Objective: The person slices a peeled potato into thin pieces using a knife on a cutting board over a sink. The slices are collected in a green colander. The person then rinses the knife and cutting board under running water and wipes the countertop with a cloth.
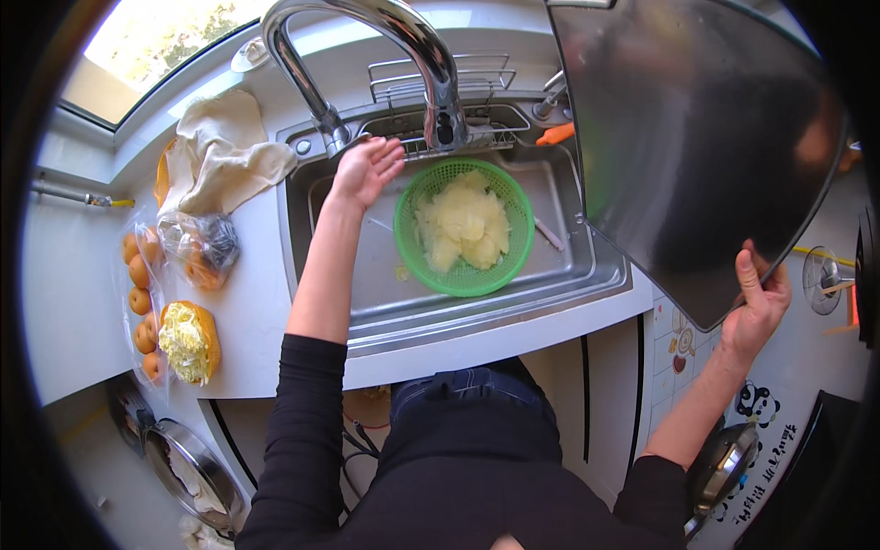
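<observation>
My left hand (366, 172) is palm up with its fingers extended, holding nothing, just beside the lever at the base of the chrome gooseneck tap (412, 27). My right hand (756, 309) grips the lower edge of a large dark cutting board (694, 151), thumb on its face. The board is raised at the right, over the sink's right end and the counter. Below the tap, a green plastic colander (405, 258) of pale thin slices (467, 223), perhaps potato, stands in the steel sink (364, 295). A pinkish handle (548, 234) shows beside the colander.
On the left counter are a bag of round brown fruits (139, 271), a knotted plastic bag (203, 247), shredded cabbage (184, 340) in an orange container and a crumpled cloth (220, 151). A wire rack (440, 75) stands behind the sink. At lower right is a pan (722, 467).
</observation>
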Demonstrator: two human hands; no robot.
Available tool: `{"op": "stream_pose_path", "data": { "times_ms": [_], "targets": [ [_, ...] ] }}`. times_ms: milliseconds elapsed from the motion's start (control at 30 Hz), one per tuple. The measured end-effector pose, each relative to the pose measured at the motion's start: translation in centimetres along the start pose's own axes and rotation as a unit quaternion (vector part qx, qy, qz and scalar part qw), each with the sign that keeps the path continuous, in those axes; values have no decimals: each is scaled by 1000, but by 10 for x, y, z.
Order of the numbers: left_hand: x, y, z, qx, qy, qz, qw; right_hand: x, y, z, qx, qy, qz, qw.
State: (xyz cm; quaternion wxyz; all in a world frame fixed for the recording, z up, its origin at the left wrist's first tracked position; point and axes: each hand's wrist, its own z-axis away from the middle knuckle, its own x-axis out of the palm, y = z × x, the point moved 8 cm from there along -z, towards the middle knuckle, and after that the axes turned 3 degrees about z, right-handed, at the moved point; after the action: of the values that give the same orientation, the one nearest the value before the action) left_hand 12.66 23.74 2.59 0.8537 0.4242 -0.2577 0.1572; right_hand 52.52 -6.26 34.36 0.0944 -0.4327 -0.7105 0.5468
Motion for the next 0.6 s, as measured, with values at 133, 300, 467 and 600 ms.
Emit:
{"op": "stream_pose_path", "data": {
  "times_ms": [133,300,467,600],
  "targets": [
    [-44,-19,36,13,43,-106,993,26,-48,-64,-76,-12,72,994],
    [-111,-38,105,18,130,-142,981,128,-103,-146,-167,-192,45,966],
    [-151,-52,173,31,183,-116,976,237,-154,-196,-255,-331,165,893],
    [-164,-62,197,37,222,-70,972,317,-163,-187,-264,-462,142,834]
  ]
}}
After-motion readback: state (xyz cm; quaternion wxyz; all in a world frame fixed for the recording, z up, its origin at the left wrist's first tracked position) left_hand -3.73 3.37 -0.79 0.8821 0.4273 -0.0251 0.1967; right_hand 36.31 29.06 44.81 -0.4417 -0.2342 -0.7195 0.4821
